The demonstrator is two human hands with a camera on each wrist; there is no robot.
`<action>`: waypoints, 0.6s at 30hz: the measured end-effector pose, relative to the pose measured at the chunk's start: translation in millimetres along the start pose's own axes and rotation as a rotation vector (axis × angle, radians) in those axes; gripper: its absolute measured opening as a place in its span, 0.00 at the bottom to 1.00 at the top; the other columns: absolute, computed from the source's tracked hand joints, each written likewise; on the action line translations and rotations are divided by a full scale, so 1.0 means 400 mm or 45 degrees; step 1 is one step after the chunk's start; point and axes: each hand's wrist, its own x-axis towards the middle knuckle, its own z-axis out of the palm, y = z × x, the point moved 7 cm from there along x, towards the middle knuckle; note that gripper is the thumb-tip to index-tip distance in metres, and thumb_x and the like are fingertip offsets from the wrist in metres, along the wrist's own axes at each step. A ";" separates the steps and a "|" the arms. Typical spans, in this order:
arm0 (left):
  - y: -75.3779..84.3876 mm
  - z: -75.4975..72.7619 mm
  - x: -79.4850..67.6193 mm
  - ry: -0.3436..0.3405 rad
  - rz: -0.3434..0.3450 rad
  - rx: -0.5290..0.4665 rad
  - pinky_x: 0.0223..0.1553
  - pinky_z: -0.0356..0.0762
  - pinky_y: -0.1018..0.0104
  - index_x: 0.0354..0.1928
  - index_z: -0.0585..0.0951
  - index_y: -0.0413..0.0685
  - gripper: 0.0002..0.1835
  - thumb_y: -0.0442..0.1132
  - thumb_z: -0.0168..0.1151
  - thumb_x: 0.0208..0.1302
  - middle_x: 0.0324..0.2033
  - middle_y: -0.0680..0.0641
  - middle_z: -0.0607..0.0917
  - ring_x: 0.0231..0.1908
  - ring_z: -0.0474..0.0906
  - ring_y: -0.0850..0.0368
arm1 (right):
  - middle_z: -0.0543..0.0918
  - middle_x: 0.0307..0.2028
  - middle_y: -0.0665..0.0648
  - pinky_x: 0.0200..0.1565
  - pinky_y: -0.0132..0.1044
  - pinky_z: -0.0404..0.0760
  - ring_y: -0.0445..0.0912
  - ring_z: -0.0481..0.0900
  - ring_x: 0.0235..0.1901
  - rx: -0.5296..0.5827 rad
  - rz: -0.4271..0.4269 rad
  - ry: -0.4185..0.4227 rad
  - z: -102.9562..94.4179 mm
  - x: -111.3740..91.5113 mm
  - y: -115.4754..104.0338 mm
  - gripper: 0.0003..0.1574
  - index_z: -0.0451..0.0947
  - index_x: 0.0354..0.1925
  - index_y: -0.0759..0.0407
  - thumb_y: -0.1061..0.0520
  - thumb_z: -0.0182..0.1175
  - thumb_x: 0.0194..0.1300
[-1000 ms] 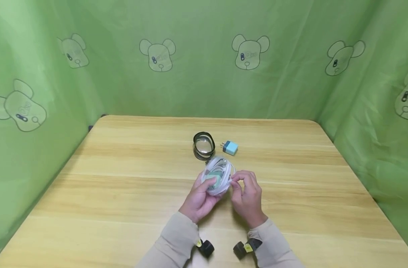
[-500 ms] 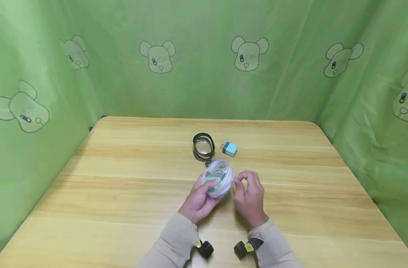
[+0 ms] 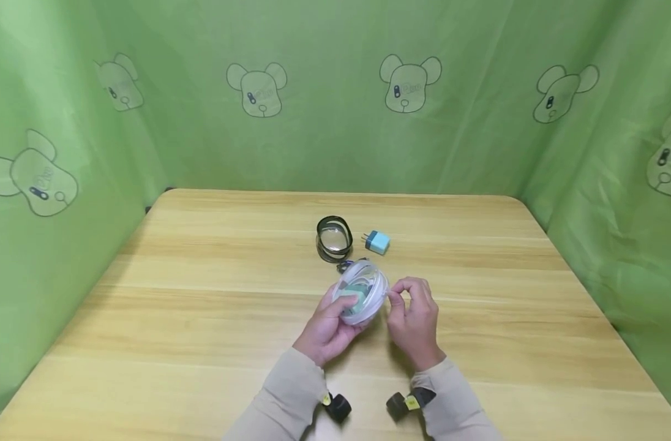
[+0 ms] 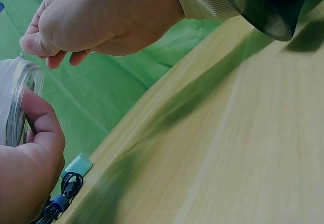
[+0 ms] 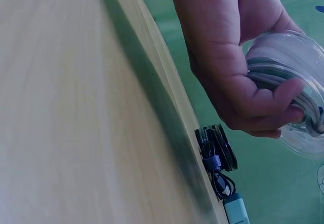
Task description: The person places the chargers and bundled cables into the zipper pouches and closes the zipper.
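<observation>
A round clear zip pouch (image 3: 373, 306) with white edging is in my left hand (image 3: 326, 334), whose thumb lies across its front and fingers behind. Through its wall show a coiled white cable (image 5: 273, 74) and a pale green block (image 3: 353, 300). At the pouch's right edge, my right hand (image 3: 416, 324) pinches a small zipper pull between thumb and forefinger. The left wrist view has this pull (image 4: 22, 54) at the right hand's fingertips. Whether the zip is fully fastened cannot be made out.
Beyond the hands, a black-rimmed clear round case (image 3: 333, 242) stands on the wooden table (image 3: 203, 343). Right of it lies a light blue plug adapter (image 3: 378, 242). A bundled dark cable (image 5: 221, 183) with a blue tie lies close by. Green curtains (image 3: 335, 153) surround the table.
My right hand has shifted slightly right, its fingertips still at the pouch's edge. The pouch has turned a little and its rims look closer together. The left hand has hardly moved.
</observation>
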 end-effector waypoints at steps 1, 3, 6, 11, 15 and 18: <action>0.000 -0.001 0.000 0.000 -0.001 -0.001 0.47 0.77 0.63 0.74 0.53 0.50 0.35 0.29 0.51 0.66 0.62 0.38 0.71 0.48 0.77 0.52 | 0.78 0.29 0.62 0.46 0.31 0.77 0.56 0.76 0.34 -0.001 0.001 0.001 0.000 0.000 0.000 0.09 0.70 0.28 0.69 0.74 0.62 0.54; 0.001 -0.001 0.001 -0.003 -0.002 0.005 0.47 0.77 0.63 0.74 0.53 0.50 0.35 0.29 0.51 0.66 0.62 0.38 0.71 0.49 0.77 0.51 | 0.78 0.29 0.62 0.46 0.31 0.77 0.56 0.77 0.34 -0.006 0.012 -0.002 0.000 0.001 0.002 0.09 0.70 0.28 0.69 0.74 0.62 0.53; 0.002 0.001 0.001 -0.015 -0.006 0.015 0.49 0.77 0.61 0.74 0.54 0.50 0.36 0.29 0.51 0.65 0.63 0.38 0.70 0.50 0.77 0.50 | 0.78 0.29 0.62 0.46 0.30 0.76 0.56 0.77 0.34 -0.015 0.034 0.006 -0.004 0.002 0.004 0.09 0.70 0.28 0.69 0.74 0.61 0.52; 0.000 0.004 0.001 -0.044 -0.021 0.029 0.51 0.78 0.59 0.74 0.54 0.50 0.37 0.28 0.51 0.64 0.63 0.37 0.69 0.50 0.77 0.50 | 0.78 0.29 0.62 0.46 0.29 0.76 0.56 0.77 0.34 -0.028 0.053 0.020 -0.009 0.002 0.007 0.10 0.70 0.29 0.70 0.76 0.62 0.50; -0.001 0.005 0.002 -0.070 -0.032 0.038 0.46 0.78 0.63 0.74 0.53 0.50 0.37 0.28 0.51 0.64 0.61 0.38 0.70 0.46 0.77 0.52 | 0.78 0.29 0.63 0.45 0.29 0.76 0.56 0.77 0.33 -0.035 0.055 0.019 -0.011 0.004 0.009 0.10 0.70 0.29 0.71 0.76 0.61 0.50; -0.002 0.005 0.002 -0.083 -0.041 0.045 0.46 0.78 0.63 0.74 0.53 0.49 0.37 0.28 0.50 0.64 0.59 0.39 0.72 0.45 0.78 0.53 | 0.78 0.29 0.63 0.43 0.30 0.77 0.56 0.77 0.33 -0.041 0.054 0.021 -0.013 0.004 0.013 0.08 0.70 0.29 0.71 0.74 0.61 0.52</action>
